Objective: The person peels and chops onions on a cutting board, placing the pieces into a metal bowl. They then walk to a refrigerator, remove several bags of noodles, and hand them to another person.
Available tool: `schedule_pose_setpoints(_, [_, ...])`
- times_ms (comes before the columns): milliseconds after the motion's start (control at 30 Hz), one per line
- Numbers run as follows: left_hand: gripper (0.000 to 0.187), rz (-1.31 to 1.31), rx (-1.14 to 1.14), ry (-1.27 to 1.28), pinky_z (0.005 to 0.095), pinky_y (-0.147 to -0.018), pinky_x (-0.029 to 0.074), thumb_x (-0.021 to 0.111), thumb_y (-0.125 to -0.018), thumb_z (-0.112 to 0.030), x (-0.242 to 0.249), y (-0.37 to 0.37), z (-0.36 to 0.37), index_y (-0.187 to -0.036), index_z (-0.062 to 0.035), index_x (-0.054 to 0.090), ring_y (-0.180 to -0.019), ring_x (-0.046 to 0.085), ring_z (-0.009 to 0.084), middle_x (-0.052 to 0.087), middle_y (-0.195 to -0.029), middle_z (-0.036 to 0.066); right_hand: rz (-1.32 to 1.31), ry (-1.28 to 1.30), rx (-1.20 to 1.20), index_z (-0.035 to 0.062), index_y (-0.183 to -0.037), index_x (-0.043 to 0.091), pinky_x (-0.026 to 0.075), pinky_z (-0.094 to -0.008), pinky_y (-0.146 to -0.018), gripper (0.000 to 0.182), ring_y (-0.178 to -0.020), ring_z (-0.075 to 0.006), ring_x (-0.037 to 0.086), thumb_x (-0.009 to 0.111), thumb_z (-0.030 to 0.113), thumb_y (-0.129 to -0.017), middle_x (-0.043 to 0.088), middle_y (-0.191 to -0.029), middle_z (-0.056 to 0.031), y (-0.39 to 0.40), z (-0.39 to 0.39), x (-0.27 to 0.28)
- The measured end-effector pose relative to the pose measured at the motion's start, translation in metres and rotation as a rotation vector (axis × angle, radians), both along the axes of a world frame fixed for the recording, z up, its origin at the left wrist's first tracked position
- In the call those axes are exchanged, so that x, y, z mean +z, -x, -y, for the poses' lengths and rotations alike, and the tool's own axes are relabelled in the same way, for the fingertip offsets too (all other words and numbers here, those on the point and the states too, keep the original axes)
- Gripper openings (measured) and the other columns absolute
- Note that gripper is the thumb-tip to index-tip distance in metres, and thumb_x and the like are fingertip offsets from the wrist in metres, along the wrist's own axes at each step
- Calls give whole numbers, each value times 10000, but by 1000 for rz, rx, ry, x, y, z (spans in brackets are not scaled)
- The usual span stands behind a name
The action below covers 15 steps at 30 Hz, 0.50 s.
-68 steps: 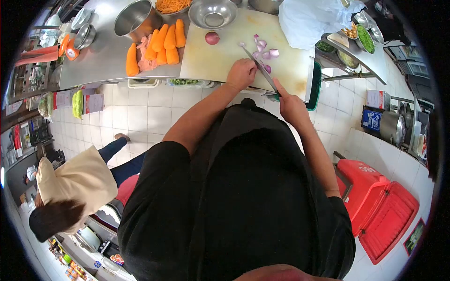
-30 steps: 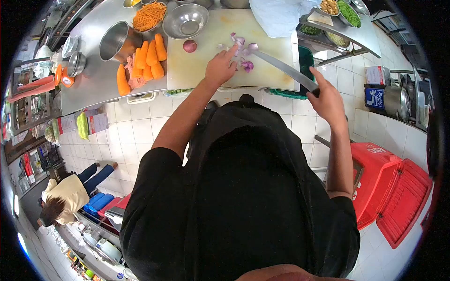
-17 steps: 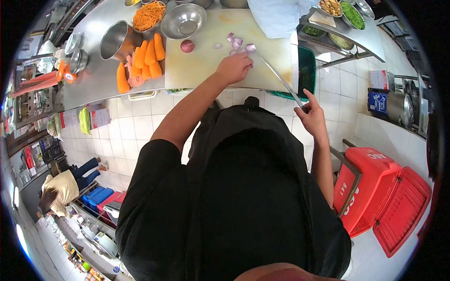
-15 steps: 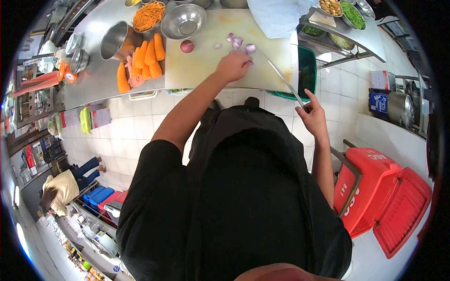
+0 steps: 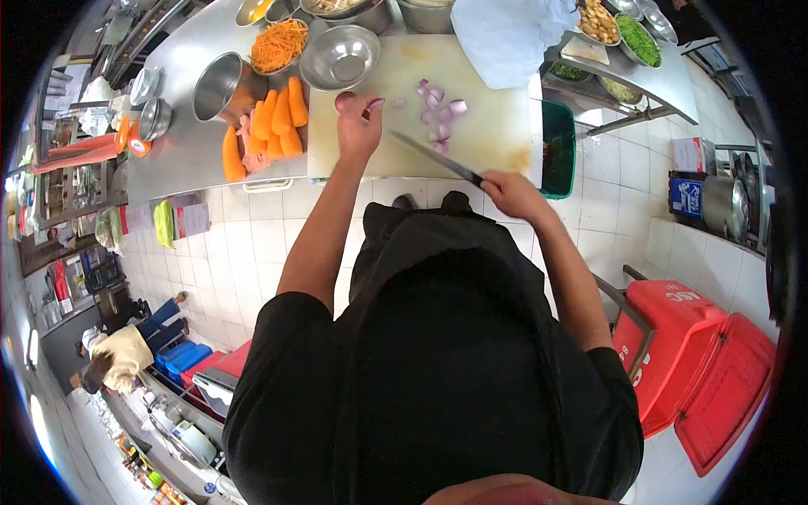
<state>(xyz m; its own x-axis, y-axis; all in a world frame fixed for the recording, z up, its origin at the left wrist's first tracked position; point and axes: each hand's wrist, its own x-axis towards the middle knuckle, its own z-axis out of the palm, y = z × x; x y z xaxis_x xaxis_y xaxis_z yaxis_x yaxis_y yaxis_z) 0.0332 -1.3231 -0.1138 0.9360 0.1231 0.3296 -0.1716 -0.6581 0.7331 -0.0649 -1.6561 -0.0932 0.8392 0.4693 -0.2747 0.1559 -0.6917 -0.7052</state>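
My right hand (image 5: 512, 194) grips the dark handle of a long kitchen knife (image 5: 431, 155), its blade pointing left above the near part of the pale cutting board (image 5: 497, 71). At the board's left side, my left hand (image 5: 360, 133) is closed, with a purple onion piece (image 5: 376, 103) at its fingertips. Right beside those fingers is a whole red onion (image 5: 343, 101), partly covered by the hand. Several cut onion pieces (image 5: 434, 99) lie scattered in the middle of the board.
Peeled carrots (image 5: 278, 122), a steel pot (image 5: 227, 87), shredded carrot (image 5: 279, 45) and a steel bowl (image 5: 340, 57) stand left of and behind the board. A white plastic bag (image 5: 505, 38) lies behind right. A green bin (image 5: 557, 150) is at the right edge.
My left hand has moved left from the cut pieces to beside the whole onion. My right hand has brought the knife left, turning its blade over the board. More onion pieces now show.
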Motion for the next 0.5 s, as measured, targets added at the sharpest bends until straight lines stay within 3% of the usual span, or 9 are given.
schedule_pose_setpoints(200, [139,63,-133,-232,447,-719,519,655,-865,-140,-21,14,-8,-984,-73,686,-825,627,363,623,-888,150,75,108,-174,47,-964,610,502,-526,-735,202,-841,-485,622,518,227,-956,662,-894,-251,-39,-16,3])
schedule_pose_setpoints(267, [134,111,-198,-249,453,-710,512,651,-853,-135,-29,17,-9,-969,-80,690,-817,619,360,621,-882,152,45,87,-194,51,-988,616,503,-524,-731,191,-834,-478,632,525,214,-946,666,-900,-246,-23,-22,12])
schedule_pose_setpoints(333, [92,114,-258,-248,471,-712,493,654,-840,-116,-23,19,-3,-911,-63,678,-798,600,367,609,-854,158,123,-1,-232,104,-1106,637,510,-519,-733,237,-840,-452,651,525,202,-921,676,-904,-238,1,-29,3])
schedule_pose_setpoints(367, [97,139,-296,-293,476,-724,486,656,-849,-121,-23,21,-3,-924,-63,677,-818,597,366,606,-867,151,-62,94,-245,123,-1143,642,513,-525,-747,273,-845,-447,653,522,207,-912,678,-910,-240,8,-41,30])
schedule_pose_setpoints(500, [174,134,-363,-325,464,-820,465,662,-858,-123,-18,28,-9,-1025,-78,674,-939,582,351,609,-967,141,49,138,-337,116,-1136,637,510,-555,-750,276,-820,-445,655,513,211,-909,675,-868,-247,38,-72,21])
